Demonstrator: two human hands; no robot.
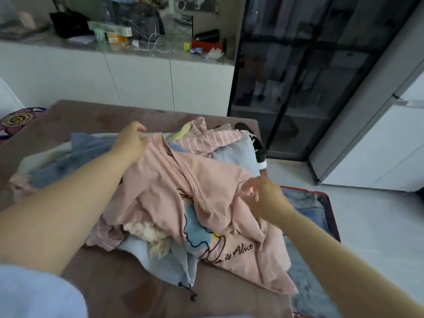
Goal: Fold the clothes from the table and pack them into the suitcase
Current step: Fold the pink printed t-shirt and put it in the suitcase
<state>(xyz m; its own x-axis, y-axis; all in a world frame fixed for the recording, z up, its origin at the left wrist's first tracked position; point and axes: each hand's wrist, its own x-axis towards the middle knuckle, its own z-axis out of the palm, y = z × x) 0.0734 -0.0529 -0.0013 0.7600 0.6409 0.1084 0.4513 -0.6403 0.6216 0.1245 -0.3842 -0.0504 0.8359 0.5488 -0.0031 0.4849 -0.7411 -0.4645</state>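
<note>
A pink T-shirt [206,187] with a blue drawing and black lettering lies crumpled on top of a pile of clothes on the brown table [87,118]. My left hand [130,141] pinches its far upper edge near the collar. My right hand [261,196] grips the fabric at its right side. Under it lie a blue knit garment [91,152], a pink striped piece [206,138], a pale blue garment [234,154] and cream fluffy cloth [151,235]. The open suitcase [328,216] with a red rim sits on the floor to the right, with folded jeans [300,198] inside.
White cabinets [137,79] with a cluttered counter stand behind the table. A dark glass-door cabinet [298,76] is at the back right and a white unit [378,145] further right. A patterned round cushion [18,120] sits at the far left. Pale floor tiles surround the suitcase.
</note>
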